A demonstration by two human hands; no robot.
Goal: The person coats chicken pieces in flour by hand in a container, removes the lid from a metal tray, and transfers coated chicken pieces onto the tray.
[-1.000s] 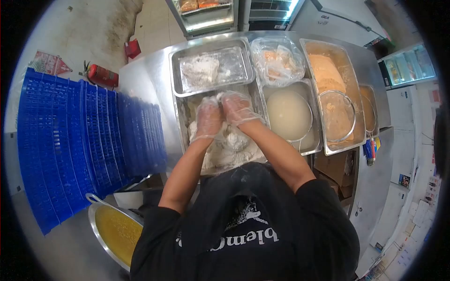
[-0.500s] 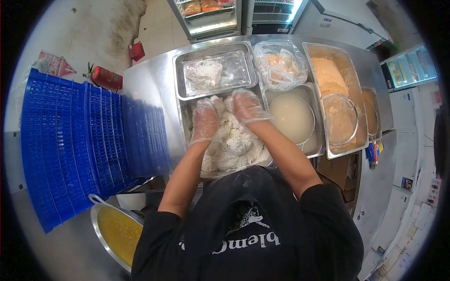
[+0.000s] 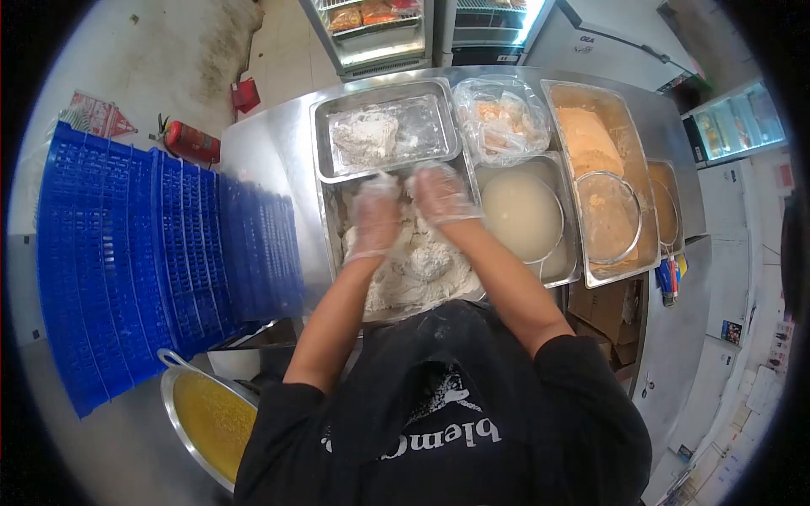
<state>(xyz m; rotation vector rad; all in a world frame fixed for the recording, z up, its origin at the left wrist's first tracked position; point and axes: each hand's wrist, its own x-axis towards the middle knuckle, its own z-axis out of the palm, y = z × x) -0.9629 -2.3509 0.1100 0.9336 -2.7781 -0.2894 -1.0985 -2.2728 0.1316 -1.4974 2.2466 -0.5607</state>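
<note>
My left hand [image 3: 376, 218] and my right hand [image 3: 440, 196] wear clear plastic gloves dusted with white. Both reach into the far part of a deep metal pan [image 3: 331, 221] of white flour [image 3: 396, 287], close together with a small gap between them. Their fingers are blurred by motion, so I cannot tell whether they hold anything. A rounded flour-covered lump [image 3: 430, 261] lies in the flour nearer my body. Just beyond my fingertips, a shallower metal tray [image 3: 429, 135] holds a pile of flour [image 3: 365, 135].
Right of the pan are a container of milky liquid [image 3: 519, 211], a plastic bag of orange-and-white food [image 3: 504, 118] and a long pan of orange powder [image 3: 588, 135] with a round sieve [image 3: 609, 218]. Blue crates [image 3: 101, 261] stand left. A pan of yellow liquid [image 3: 215, 422] sits lower left.
Both hands have shifted slightly within the flour, the left a little to the right. The flour-covered lump stays where it was.
</note>
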